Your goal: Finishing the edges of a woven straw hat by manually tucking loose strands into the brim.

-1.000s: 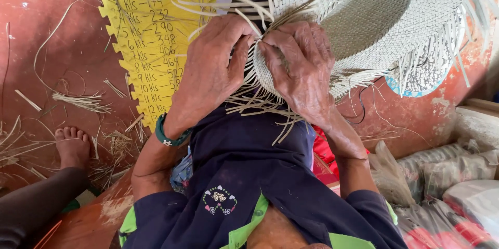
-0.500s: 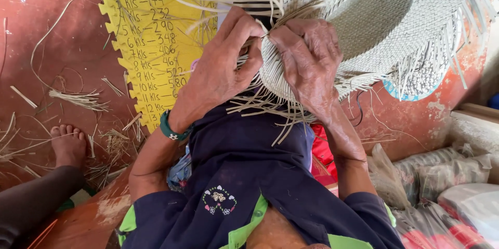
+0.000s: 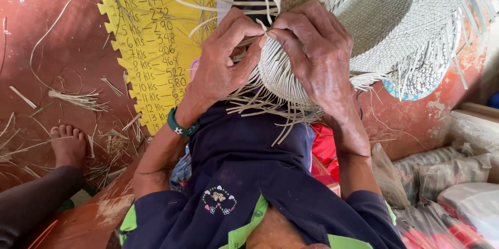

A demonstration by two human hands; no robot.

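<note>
A pale woven straw hat (image 3: 395, 25), its brim unfinished, rests on my lap with loose straw strips (image 3: 223, 0) sticking out from its edge. My left hand (image 3: 221, 64) pinches strips at the brim's near edge between thumb and fingers; a green bracelet (image 3: 179, 124) circles that wrist. My right hand (image 3: 317, 57) presses over the woven brim right beside the left, its fingertips gripping the same strands. Both hands touch at the weaving edge.
A yellow scalloped card (image 3: 145, 46) with handwriting lies on the red floor (image 3: 47, 31) at upper left. Straw scraps (image 3: 78, 98) litter the floor. Another person's bare foot (image 3: 67, 145) rests at left. Plastic-wrapped bundles (image 3: 447, 181) lie at lower right.
Both hands have shifted slightly up along the brim edge. The left fingers have closed in on the strips, and the hat has turned a little.
</note>
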